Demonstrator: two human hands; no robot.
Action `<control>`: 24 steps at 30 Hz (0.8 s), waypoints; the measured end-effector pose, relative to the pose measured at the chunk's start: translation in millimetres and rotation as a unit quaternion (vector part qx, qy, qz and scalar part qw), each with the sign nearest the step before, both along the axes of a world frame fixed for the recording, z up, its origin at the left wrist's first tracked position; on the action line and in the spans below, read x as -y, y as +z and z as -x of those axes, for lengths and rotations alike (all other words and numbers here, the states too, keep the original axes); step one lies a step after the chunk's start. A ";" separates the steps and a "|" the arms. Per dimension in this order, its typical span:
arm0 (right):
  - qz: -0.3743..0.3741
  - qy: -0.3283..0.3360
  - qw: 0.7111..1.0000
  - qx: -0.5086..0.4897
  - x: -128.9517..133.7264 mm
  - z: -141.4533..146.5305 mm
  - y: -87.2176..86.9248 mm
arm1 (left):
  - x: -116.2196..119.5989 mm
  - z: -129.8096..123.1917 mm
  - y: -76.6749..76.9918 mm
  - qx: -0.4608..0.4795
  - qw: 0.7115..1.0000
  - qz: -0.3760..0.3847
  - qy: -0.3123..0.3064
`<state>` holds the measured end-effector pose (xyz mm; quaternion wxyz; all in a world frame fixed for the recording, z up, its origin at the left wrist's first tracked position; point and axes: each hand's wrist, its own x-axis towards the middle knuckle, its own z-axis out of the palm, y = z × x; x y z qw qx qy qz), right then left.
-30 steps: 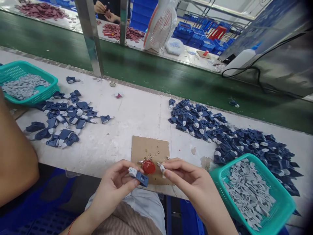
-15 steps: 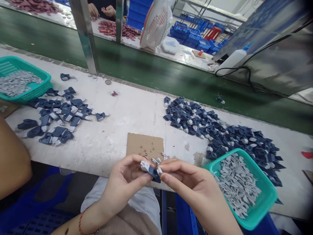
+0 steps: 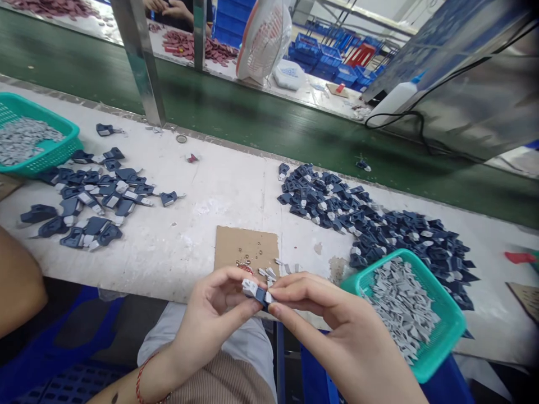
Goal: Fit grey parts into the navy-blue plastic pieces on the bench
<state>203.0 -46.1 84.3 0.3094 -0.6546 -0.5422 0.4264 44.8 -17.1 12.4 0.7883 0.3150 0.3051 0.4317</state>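
Between the thumb and fingers of my left hand (image 3: 206,317) is a small dark blue plastic part (image 3: 261,295) with a light grey end piece (image 3: 250,288). My right hand (image 3: 324,311) pinches a small light grey plastic piece (image 3: 268,298) against the other end of that part. My fingertips cover some of both. Just beyond my hands lies a brown cardboard piece (image 3: 225,247) bearing tiny metal bits (image 3: 247,257). Several loose grey pieces (image 3: 266,274) rest at its right edge.
Right of my hands stands a green basket (image 3: 440,356) of grey pieces, beside a heap of blue parts (image 3: 404,233). More blue parts (image 3: 99,185) and another green basket (image 3: 63,156) are at left. Beyond run a metal post (image 3: 141,62) and green belt (image 3: 219,120); a co-worker's hands (image 3: 174,10) show past it.
The grey piece in my right fingers sits closer against the blue part, and the part is turned slightly. The whole view has shifted a little.
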 end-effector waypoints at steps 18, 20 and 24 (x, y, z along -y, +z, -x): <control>0.166 -0.077 0.927 -0.328 -2.5 -4.3 -19.1 | 1.6 1.3 -5.9 0.014 1.000 0.001 -0.022; 0.165 -0.081 0.930 -0.320 -3.0 -4.3 -18.6 | 0.7 0.8 -6.1 0.010 1.000 0.000 -0.030; 0.158 -0.090 0.928 -0.324 -3.8 -2.9 -19.9 | -0.2 -0.7 -9.0 0.016 0.999 0.014 -0.030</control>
